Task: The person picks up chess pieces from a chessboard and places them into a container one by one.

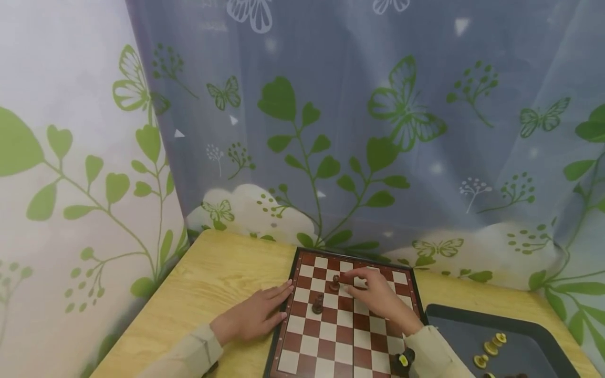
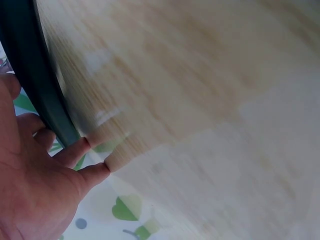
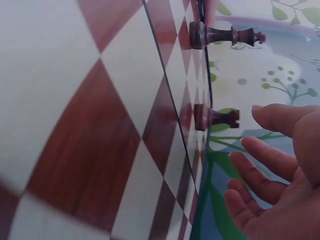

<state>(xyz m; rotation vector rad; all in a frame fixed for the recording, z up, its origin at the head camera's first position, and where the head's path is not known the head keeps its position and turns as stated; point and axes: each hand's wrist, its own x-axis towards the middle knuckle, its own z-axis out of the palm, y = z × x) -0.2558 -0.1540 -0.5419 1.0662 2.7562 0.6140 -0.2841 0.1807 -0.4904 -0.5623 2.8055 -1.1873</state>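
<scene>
Two dark brown chess pieces stand upright on a red-and-white chessboard [image 1: 309,345]: a king [image 1: 317,304] and, farther back, a rook [image 1: 334,284]. My right hand [image 1: 375,295] hovers beside the rook, thumb and fingers spread apart. In the right wrist view a gap shows between the fingertips and the rook [image 3: 217,118], with the king [image 3: 227,36] standing past it. My left hand [image 1: 252,316] lies flat at the board's left side, fingertips on its edge. The left wrist view has that hand [image 2: 45,182] against the dark board rim [image 2: 37,65], fingers extended.
A dark tray [image 1: 472,315] at the right holds several pieces, among them a yellow-based piece [image 1: 494,344]. Near my right sleeve, a black object with a yellow mark [image 1: 404,361] overlaps the board's corner. Behind the wooden table [image 1: 227,268] hangs a leaf-patterned curtain [image 1: 331,131].
</scene>
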